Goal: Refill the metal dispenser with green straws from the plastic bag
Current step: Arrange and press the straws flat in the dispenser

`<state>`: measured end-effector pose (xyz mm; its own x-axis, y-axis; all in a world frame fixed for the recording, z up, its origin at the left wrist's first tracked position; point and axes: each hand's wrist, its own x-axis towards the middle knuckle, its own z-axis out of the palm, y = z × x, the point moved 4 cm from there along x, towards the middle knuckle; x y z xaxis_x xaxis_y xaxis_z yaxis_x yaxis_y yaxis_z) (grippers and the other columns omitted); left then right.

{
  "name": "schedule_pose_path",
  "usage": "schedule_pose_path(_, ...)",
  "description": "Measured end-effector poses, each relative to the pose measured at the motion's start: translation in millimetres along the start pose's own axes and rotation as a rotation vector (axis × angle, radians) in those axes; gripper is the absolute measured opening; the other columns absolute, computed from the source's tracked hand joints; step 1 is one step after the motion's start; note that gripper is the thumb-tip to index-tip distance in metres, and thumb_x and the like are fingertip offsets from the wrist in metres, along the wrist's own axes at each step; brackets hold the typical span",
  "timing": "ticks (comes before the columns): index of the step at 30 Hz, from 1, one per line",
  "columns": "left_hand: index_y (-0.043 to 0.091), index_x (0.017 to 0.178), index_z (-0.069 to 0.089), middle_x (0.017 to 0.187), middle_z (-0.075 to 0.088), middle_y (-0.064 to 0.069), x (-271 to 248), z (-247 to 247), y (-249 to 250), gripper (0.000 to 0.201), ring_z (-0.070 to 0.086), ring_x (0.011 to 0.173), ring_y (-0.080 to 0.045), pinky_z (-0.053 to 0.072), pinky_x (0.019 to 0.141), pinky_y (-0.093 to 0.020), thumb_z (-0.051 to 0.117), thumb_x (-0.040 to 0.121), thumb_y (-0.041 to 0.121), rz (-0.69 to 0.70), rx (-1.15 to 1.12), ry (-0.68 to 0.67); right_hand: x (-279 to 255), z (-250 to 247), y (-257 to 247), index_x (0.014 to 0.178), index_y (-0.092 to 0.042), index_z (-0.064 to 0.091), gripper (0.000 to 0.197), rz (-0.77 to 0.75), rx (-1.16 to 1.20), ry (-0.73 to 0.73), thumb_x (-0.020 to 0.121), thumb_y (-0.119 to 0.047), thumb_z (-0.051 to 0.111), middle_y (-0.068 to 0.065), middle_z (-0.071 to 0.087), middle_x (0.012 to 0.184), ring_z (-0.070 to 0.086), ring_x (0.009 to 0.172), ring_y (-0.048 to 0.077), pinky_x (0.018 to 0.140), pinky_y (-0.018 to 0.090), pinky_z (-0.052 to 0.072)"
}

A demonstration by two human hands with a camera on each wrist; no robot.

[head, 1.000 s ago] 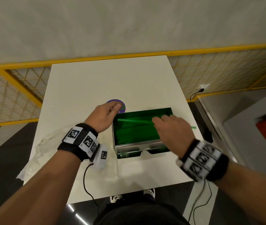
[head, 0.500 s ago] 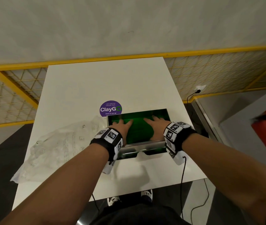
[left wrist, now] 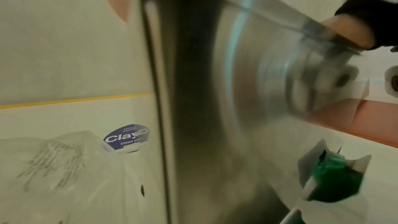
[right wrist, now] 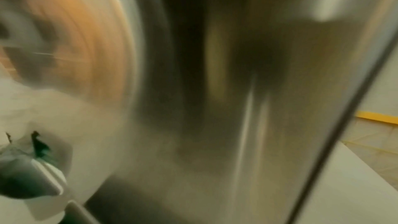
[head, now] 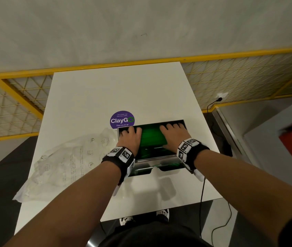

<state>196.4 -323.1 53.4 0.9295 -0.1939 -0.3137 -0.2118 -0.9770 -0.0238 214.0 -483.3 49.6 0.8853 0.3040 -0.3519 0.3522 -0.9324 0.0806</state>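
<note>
The open-topped, brushed-metal dispenser box (head: 152, 155) sits at the centre of the frame on the white counter (head: 116, 90), its bin a bed of thin green plastic straws (head: 150, 138). A second ago my right hand (head: 174, 135) was still laying a straw in and my left hand (head: 130, 139) was beside the box; now both lie palm-down on the straws, fingers straight and spread, gripping nothing. I judge the loading done and this a levelling press. The steel wall (left wrist: 215, 108) is smooth and mirror-streaked in the left wrist view, with green showing through its cut-out lower right. The crumpled clear plastic bag (head: 66, 163) lies limp at left, just beside the box, below the round purple sticker (head: 122, 119).
</note>
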Motion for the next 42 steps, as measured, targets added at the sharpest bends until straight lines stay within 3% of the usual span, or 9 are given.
schedule_pose_path(4,0.018,0.145,0.017,0.132,0.036,-0.018,-1.7,2.2,0.0,0.077,0.045,0.114,-0.039,0.036,0.102,-0.046,0.062,0.083,0.023,0.021,-0.052,-0.006,-3.8,-1.4,2.3,0.144,-0.021,0.026,0.079,0.004,0.062,0.065,0.080,-0.043,0.068,0.010,0.041,0.137,0.041,0.123,0.031,0.104,0.045,0.031)
schedule_pose_path(6,0.024,0.149,0.008,0.139,0.030,-0.018,-3.4,3.8,0.7,0.091,0.038,0.123,-0.042,0.024,0.111,-0.048,0.063,0.080,0.041,0.017,-0.050,-0.084,-6.2,0.7,1.3,0.147,-0.027,0.021,0.087,0.018,0.156,0.000,0.078,-0.051,0.066,0.010,0.035,0.141,0.036,0.127,0.031,0.105,0.046,0.031)
schedule_pose_path(9,0.028,0.150,0.010,0.151,0.021,-0.020,-0.9,5.3,-1.4,0.081,0.023,0.137,-0.045,0.017,0.115,-0.047,0.051,0.085,0.053,0.032,-0.060,-0.224,-12.9,-0.7,2.9,0.150,-0.032,0.012,0.092,0.019,0.290,-0.208,0.078,-0.057,0.063,0.010,0.021,0.153,0.024,0.139,0.033,0.111,0.048,0.028)
schedule_pose_path(14,0.010,0.130,0.044,0.121,0.057,-0.016,-0.4,2.9,-7.8,0.047,0.057,0.110,-0.033,0.050,0.091,-0.041,0.056,0.087,0.024,0.160,-0.078,-0.255,-21.2,-9.7,12.2,0.150,-0.027,0.019,0.075,-0.023,0.344,-0.282,0.089,-0.034,0.061,0.013,0.026,0.153,0.033,0.137,0.031,0.110,0.041,0.036)
schedule_pose_path(18,0.012,0.135,0.038,0.121,0.056,-0.016,-2.1,5.1,-5.1,0.059,0.055,0.113,-0.034,0.050,0.092,-0.042,0.063,0.081,0.018,0.156,0.042,-0.293,-21.4,-0.8,5.3,0.151,-0.027,0.012,0.076,-0.023,0.181,-0.327,0.091,-0.034,0.057,0.012,0.028,0.153,0.035,0.136,0.032,0.110,0.046,0.033)
schedule_pose_path(26,0.004,0.125,0.045,0.127,0.056,-0.015,2.1,11.5,-1.8,0.038,0.041,0.126,-0.032,0.039,0.099,-0.039,0.054,0.089,0.012,0.067,0.238,-0.303,-17.4,0.1,1.5,0.144,-0.024,0.034,0.061,0.005,0.110,-0.333,0.089,-0.035,0.058,0.012,0.042,0.139,0.041,0.128,0.032,0.107,0.046,0.033)
schedule_pose_path(32,0.009,0.110,0.054,0.103,0.066,-0.011,-2.6,4.4,-6.0,0.040,0.064,0.094,-0.029,0.052,0.075,-0.033,0.067,0.073,0.017,0.150,0.168,-0.365,-17.6,-1.0,1.0,0.144,-0.022,0.034,0.064,0.029,0.144,-0.335,0.086,-0.026,0.061,0.012,0.041,0.139,0.043,0.127,0.033,0.107,0.047,0.034)
schedule_pose_path(38,0.005,0.125,0.054,0.128,0.057,-0.011,10.9,-7.4,-1.1,0.032,0.056,0.117,-0.026,0.045,0.097,-0.033,0.048,0.095,0.015,0.175,0.220,-0.434,-20.9,-3.6,1.7,0.147,-0.021,0.029,0.072,0.005,0.213,-0.259,0.084,-0.021,0.064,0.013,0.036,0.143,0.038,0.131,0.033,0.107,0.047,0.034)
schedule_pose_path(42,-0.002,0.123,0.057,0.110,0.057,-0.017,27.0,-39.4,-0.6,0.035,0.056,0.102,-0.028,0.045,0.091,-0.035,0.037,0.099,0.013,0.161,0.142,-0.398,-30.2,-18.4,-7.1,0.142,-0.022,0.036,0.056,-0.115,0.312,-0.122,0.090,-0.032,0.056,0.009,0.040,0.138,0.042,0.127,0.029,0.104,0.046,0.037)
